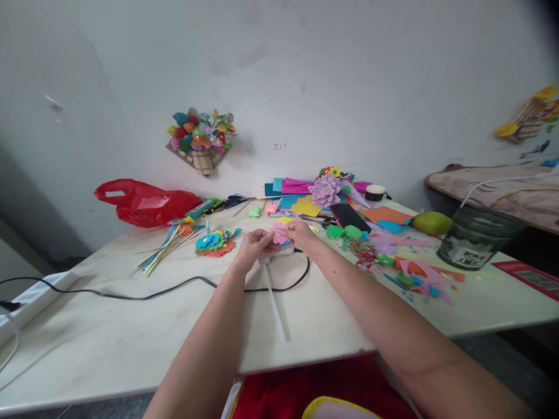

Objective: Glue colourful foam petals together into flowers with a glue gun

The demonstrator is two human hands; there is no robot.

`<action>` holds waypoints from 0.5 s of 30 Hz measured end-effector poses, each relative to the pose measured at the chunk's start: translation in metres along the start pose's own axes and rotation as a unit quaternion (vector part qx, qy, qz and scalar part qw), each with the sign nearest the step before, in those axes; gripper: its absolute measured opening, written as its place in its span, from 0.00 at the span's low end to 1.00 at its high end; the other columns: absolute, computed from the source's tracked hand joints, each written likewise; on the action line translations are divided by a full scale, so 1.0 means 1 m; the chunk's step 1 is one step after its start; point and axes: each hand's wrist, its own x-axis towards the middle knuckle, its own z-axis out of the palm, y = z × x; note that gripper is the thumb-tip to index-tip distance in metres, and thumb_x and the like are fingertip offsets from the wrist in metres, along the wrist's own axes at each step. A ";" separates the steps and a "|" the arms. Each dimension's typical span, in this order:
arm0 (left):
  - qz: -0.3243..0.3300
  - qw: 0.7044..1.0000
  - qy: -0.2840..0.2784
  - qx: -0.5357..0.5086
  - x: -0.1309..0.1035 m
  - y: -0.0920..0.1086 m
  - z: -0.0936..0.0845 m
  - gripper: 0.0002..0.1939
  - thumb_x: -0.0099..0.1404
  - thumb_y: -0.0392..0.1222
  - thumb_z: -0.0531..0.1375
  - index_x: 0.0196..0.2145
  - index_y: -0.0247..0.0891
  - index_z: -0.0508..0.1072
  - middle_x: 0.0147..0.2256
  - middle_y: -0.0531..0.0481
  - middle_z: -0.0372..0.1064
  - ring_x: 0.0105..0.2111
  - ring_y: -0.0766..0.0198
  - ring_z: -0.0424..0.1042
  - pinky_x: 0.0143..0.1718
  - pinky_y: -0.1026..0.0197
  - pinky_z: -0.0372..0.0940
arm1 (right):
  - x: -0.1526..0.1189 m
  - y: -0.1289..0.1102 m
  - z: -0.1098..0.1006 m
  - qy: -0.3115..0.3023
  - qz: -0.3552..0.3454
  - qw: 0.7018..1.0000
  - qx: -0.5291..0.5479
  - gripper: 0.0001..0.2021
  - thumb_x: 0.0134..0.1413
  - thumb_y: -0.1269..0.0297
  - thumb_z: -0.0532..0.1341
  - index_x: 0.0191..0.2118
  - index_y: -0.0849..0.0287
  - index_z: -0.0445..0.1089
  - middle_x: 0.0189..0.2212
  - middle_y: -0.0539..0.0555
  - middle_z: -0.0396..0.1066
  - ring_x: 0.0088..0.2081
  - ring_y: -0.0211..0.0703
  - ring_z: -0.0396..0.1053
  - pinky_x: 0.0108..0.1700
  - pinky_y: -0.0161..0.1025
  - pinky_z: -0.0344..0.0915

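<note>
My left hand (pixel 257 244) and my right hand (pixel 303 236) meet over the middle of the table, fingers pinched on a pink foam flower (pixel 280 234) between them. The fingers cover part of its edge. Just beneath the hands lies a white glue gun (pixel 286 251), mostly hidden, with a black cord. A translucent glue stick (pixel 276 308) reaches from it toward the table's front edge. Behind the flower a small yellow piece (pixel 286 220) shows. Left of my left hand sits a stack of scalloped foam flowers (pixel 215 242) in blue, green and orange.
Foam scraps (pixel 414 270) and a dark glass jar (pixel 478 238) occupy the right side. A phone (pixel 349 217), foam sheets (pixel 294 186) and a lilac flower (pixel 325 190) lie behind. Leftward are thin stems (pixel 163 247), a red bag (pixel 148 202) and a power strip (pixel 35 299).
</note>
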 end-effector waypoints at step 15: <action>0.009 1.000 -0.008 0.005 0.001 -0.002 -0.002 0.18 0.50 0.53 0.61 0.26 0.33 0.66 0.25 0.46 0.72 0.26 0.61 0.73 0.29 0.60 0.67 | -0.001 -0.002 0.001 0.020 0.000 1.000 0.000 0.20 0.39 0.46 0.59 0.21 0.61 0.64 0.17 0.47 0.60 0.21 0.32 0.55 0.24 0.33 0.49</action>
